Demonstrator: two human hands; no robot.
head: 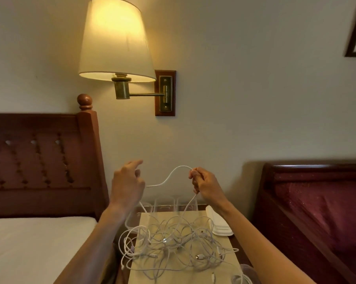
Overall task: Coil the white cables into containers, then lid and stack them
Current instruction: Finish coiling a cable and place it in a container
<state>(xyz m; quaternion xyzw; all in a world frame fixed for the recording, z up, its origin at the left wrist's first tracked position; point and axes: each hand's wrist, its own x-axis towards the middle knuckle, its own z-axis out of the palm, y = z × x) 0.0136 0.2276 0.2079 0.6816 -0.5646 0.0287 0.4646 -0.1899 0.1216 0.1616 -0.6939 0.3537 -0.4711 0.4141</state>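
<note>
Both arms raised above a narrow bench (224,241) wedged between two beds. Right hand (205,186) curled tight around one white cable (168,177), clamped on it near the top of an arc, with further strands dropping from the underside of the fist toward the pile. Left hand (128,184) seen from the back, forefinger stretched forward, the other fingers loosely bent; the same cable running in behind the palm, though whether gripped there or merely passing cannot be told. Between the two hands, the cable slung in a shallow wave. Below, a tangled heap of white cables (173,244) sprawled over a tan paper sheet (146,219) on the bench, several plugs showing among the loops, some loops spilling past the sheet's left edge. Behind the heap, against the wall, a row of clear containers (165,203), open-topped. At the right edge, a stack of white lids (220,226) just beside the sheet. Overhead on the wall, a lit lamp (115,39); left, a wooden headboard (42,162) and pale mattress (35,247).
</note>
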